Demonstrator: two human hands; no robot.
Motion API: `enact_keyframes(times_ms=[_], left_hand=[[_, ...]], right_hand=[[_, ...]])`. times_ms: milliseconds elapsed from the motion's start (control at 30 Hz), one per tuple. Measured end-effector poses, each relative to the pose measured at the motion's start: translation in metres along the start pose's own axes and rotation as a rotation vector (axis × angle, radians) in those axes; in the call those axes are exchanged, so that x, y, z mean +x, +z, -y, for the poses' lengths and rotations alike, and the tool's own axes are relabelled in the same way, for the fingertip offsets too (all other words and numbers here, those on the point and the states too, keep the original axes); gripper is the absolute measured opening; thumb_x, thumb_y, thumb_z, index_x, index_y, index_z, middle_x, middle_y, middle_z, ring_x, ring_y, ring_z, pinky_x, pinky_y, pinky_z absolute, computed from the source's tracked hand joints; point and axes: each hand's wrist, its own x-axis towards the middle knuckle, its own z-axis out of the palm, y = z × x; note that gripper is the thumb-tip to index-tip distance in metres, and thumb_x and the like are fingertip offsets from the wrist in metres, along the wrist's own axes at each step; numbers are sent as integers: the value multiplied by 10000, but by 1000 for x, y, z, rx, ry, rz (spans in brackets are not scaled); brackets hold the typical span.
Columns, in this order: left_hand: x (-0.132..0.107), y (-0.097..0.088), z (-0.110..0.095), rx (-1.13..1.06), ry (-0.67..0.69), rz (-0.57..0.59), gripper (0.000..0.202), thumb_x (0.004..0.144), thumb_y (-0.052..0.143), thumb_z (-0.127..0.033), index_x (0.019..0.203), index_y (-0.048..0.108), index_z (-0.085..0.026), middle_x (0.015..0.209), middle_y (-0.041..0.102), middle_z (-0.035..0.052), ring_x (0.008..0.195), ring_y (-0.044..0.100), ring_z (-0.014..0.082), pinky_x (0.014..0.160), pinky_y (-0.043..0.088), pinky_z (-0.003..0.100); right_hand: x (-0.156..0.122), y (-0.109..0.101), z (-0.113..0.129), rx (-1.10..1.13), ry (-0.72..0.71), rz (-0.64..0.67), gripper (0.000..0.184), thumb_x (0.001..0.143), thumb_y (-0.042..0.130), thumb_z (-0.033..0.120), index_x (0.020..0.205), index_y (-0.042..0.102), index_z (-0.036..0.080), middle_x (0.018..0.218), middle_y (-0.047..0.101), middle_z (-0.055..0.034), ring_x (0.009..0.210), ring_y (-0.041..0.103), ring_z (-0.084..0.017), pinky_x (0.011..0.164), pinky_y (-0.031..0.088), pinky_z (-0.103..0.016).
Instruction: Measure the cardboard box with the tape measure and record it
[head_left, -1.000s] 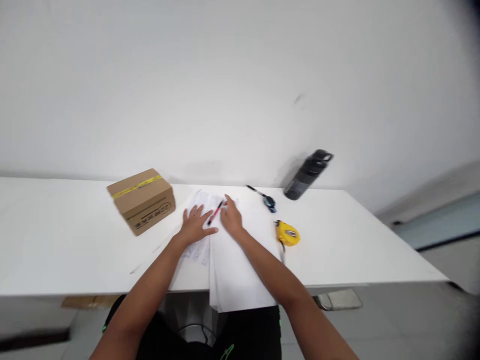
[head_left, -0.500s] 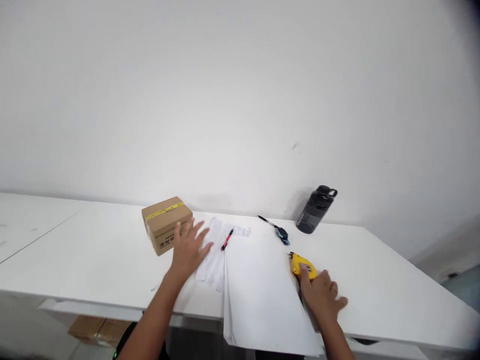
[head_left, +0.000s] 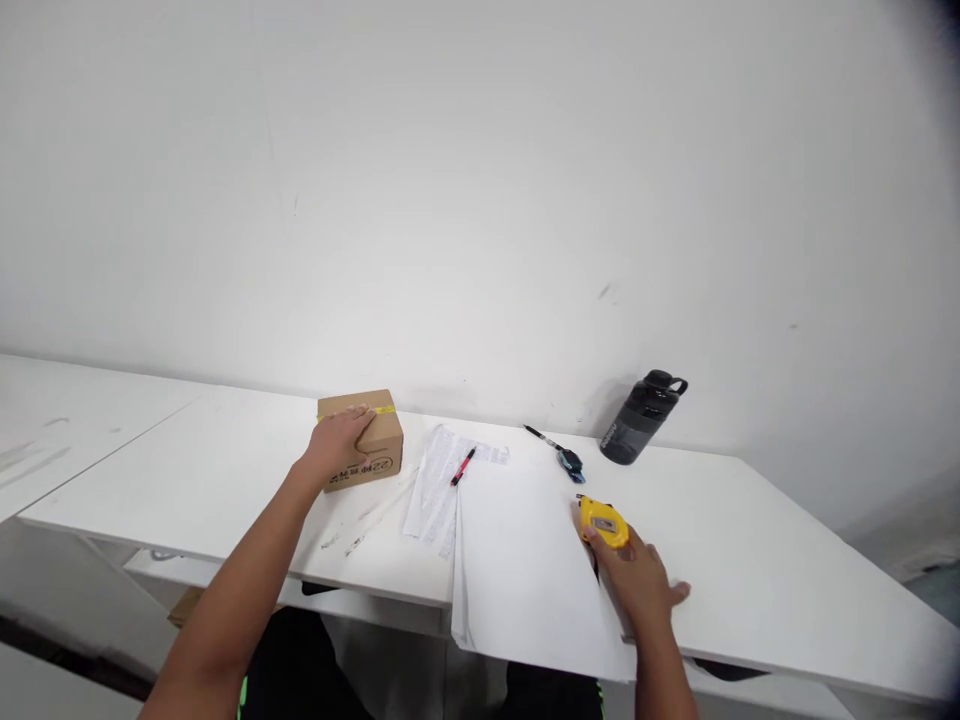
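**Left hand on box, right at tape measure**

Clasping the box (head_left: 379,455) from above with the left hand (head_left: 341,440), fingers curled over its top edge and closed on the cardboard. Standing toward the back of the white surface (head_left: 225,470), left of the papers, near the wall.

Resting the right hand (head_left: 637,585) flat and spread on the right edge of a blank sheet (head_left: 525,570), fingertips touching the yellow tape measure (head_left: 604,523) without closing round it. Hands well apart, sheet between them.

Lying between box and sheet, a printed paper (head_left: 435,490) with a red pen (head_left: 463,467) on it. Farther back, a black pen (head_left: 544,437) beside a small blue object (head_left: 571,462), too small to tell what. Against the wall at the right, a dark bottle (head_left: 641,417), upright.
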Motion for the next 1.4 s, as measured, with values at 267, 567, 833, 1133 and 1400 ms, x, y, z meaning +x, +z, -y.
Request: enact_keyframes(times_ms=[267,567,833,1133,1400], left_hand=[[-89,11,-2,-271,167,-10,827,677,745,-370,1435,417,-327,1536,358,14,1417,335,273,1166,213,434],[-114,49,-3,-1019,-324,-800,500,834,618,-401,1306,525,-263,1417,508,78,1347,424,261,1144,283,460],[-115,75,-18,-1631,-284,-558,804,789,687,-378,1465,265,-266,1497,395,121,1260,517,260,1015,450,393],[-114,73,-24,-1516,-496,-596,642,825,635,-356,1419,437,-212,1413,518,98,1250,533,265,1041,429,373],[-114,72,-24,-1469,-502,-568,589,858,593,-334,1421,456,-230,1418,524,66,1263,525,236,1069,413,354]], right_hand=[[-29,-27,19,327,-156,47,760,686,634,643,1362,511,321,1247,633,-59,987,655,-297,948,479,-476],[-117,-23,232,978,-761,450,759,784,682,437,1434,297,361,1343,480,-84,974,629,-222,621,596,-334],[-144,23,355,72,-1517,756,591,895,528,295,1454,338,314,1234,556,-65,1058,569,-222,917,467,-391],[-133,-9,362,-309,-1531,793,611,877,552,267,1442,327,333,1210,564,-71,981,607,-223,827,468,-332],[-59,-48,265,-196,-1261,803,544,898,512,382,1417,350,359,1390,509,-41,1153,554,-243,908,488,-367]])
